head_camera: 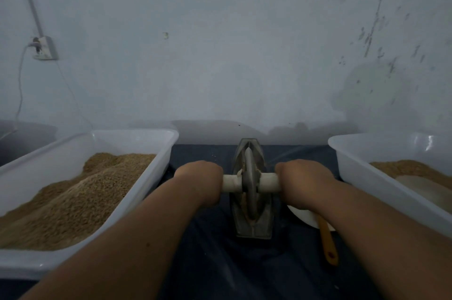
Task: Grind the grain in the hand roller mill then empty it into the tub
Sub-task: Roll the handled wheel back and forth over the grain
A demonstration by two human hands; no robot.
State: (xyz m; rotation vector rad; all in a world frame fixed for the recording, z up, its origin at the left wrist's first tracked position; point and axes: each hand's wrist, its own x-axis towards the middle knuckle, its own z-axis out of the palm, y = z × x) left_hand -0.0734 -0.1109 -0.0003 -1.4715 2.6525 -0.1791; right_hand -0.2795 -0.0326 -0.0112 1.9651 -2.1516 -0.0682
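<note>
A pale, stained wall filled the far half of the scene, and the table ran up to it under a dark sheet. 2 white plastic tubs flanked the middle. The left tub held a high heap of brown grain, piled toward its far left corner. The right tub held a lower layer of brown material, with a paler patch nearer the camera. Beyond the left tub, a grey container showed at the far left edge.

Between the tubs, the hand roller mill sat on the sheet, a narrow boat-shaped trough pointing near to far. Its metal wheel stood upright in the trough on a white cross handle.

The left hand was wrapped round the left end of the handle, just beside the left tub's wall. The right hand was wrapped round the right end, close to the right tub. Both forearms reached in from the near edge and hid parts of the sheet.

A white dish lay just right of the trough, partly covered by the right forearm. An orange utensil handle stuck out of it toward the near side, its far end hidden under that arm.

A wall socket with 1 plug in it sat high at the far left.
</note>
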